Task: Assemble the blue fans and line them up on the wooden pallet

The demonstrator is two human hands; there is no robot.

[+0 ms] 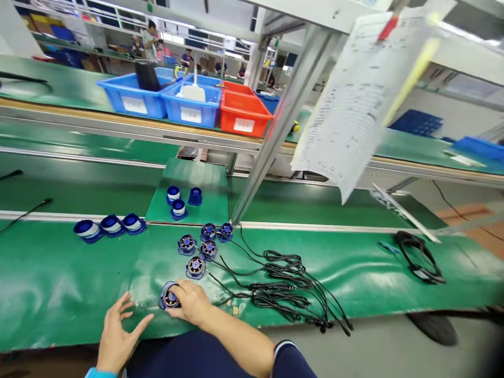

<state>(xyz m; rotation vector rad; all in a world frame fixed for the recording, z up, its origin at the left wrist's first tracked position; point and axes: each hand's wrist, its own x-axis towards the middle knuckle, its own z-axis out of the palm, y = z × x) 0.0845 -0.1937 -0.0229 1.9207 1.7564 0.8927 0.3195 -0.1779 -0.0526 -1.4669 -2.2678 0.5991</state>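
My right hand (pixel 192 303) grips a blue round housing (pixel 168 297) near the table's front edge, fingers around its right side. The housing has a dark face with a ring of small yellow dots. To its left, my left hand (pixel 120 331) hovers with fingers spread and holds nothing. Beyond the right hand, several similar housings stand close together, the nearest being a blue housing (pixel 196 268) with a dark cable. Bundles of black cable (pixel 279 294) lie coiled to the right. Farther left stand three blue cups with white bands (pixel 112 226) in a row.
Three more blue cups (pixel 179 209) stand on a raised green board (pixel 212 181). A metal post (pixel 275 131) rises behind the housings. Paper sheets (pixel 346 100) hang at the upper right. Blue bins (pixel 191 107) and a red bin (pixel 244 113) line the shelf. A black strap-like ring (pixel 419 257) lies right.
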